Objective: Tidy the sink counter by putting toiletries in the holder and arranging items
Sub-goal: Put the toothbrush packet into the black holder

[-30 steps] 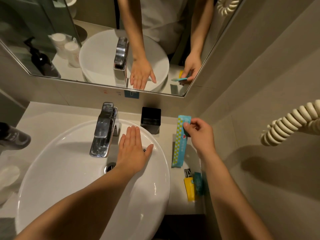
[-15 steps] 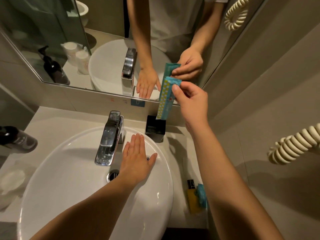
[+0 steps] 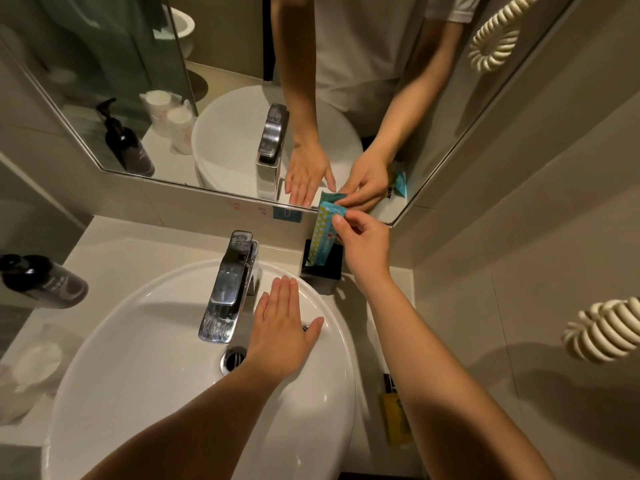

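Note:
A long blue dotted packet (image 3: 323,233) stands upright with its lower end inside the black square holder (image 3: 320,275) at the back of the counter, right of the tap. My right hand (image 3: 363,242) pinches the packet's top edge between thumb and fingers. My left hand (image 3: 282,323) lies flat, fingers together, on the back rim of the white basin (image 3: 138,375), holding nothing. A yellow tube (image 3: 394,422) with a dark cap lies on the counter by the right wall, partly hidden by my right forearm.
The chrome tap (image 3: 230,285) stands at the basin's back, left of the holder. A dark pump bottle (image 3: 41,280) sits at the far left of the counter. A mirror (image 3: 207,81) hangs close behind. A coiled white cord (image 3: 602,329) hangs off the right wall.
My right hand lifted the blue packet off the counter, turned it upright and lowered its end into the black holder. My left hand stayed on the basin rim.

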